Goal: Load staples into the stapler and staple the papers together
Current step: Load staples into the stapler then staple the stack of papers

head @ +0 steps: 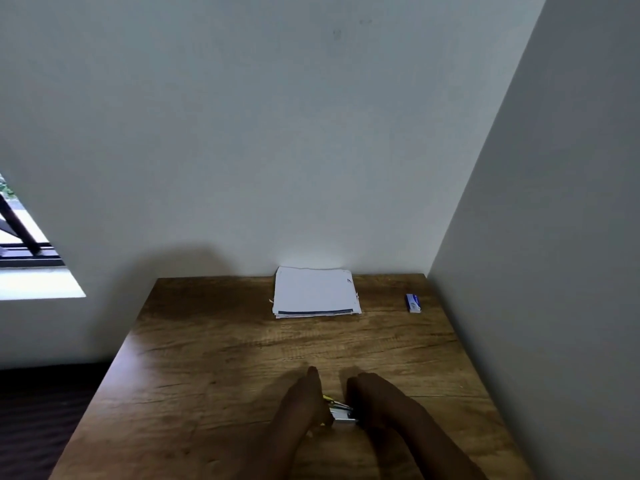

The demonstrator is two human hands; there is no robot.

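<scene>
Head view: both hands met over the stapler (341, 414) near the desk's (214, 358) front edge, right of its middle. Left hand (304, 400) lay against the stapler's left side, fingers extended toward the back edge; whether it gripped the tool could not be told. Right hand (375, 398) covered the stapler's right side with fingers curled downward; its grasp likewise could not be told. Between the hands only a yellow part and a metal part of the stapler showed, blurred. Papers (316, 293), a loose white stack with a dark band along its near edge, rested at the desk's back edge, touching the wall (277, 133), well apart from the hands. Staple box (413, 303), small and blue, lay near the back right corner, right of the papers and apart from them
</scene>
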